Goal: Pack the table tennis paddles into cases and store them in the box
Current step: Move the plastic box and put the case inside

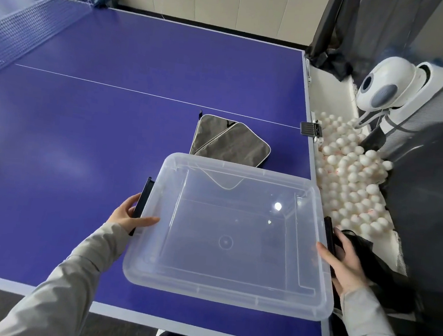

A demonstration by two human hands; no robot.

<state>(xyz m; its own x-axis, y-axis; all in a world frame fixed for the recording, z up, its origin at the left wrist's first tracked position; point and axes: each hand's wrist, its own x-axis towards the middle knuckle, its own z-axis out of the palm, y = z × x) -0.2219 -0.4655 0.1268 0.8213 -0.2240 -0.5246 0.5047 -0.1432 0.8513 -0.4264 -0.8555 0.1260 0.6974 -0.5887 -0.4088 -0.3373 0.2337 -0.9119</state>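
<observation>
The net is crossing the far left of the blue worktop, and a white centre line is running across the surface toward the right edge. The left hand is gripping the black latch handle on the left side of the clear plastic box — thumb lying over the rim, fingers curled round the handle. The box is sitting lid-on at the near right corner of the worktop, its near edge close to the worktop's edge; no paddles are showing through the lid. Just behind the box, two grey paddle cases are lying flat and overlapping, partly seen through the far edge of the lid. The right hand is holding the opposite black handle, thumb resting on the lid rim. Beyond the worktop's right edge, white table tennis balls are piling in a tray — a white ball-feeding machine is standing behind them.
</observation>
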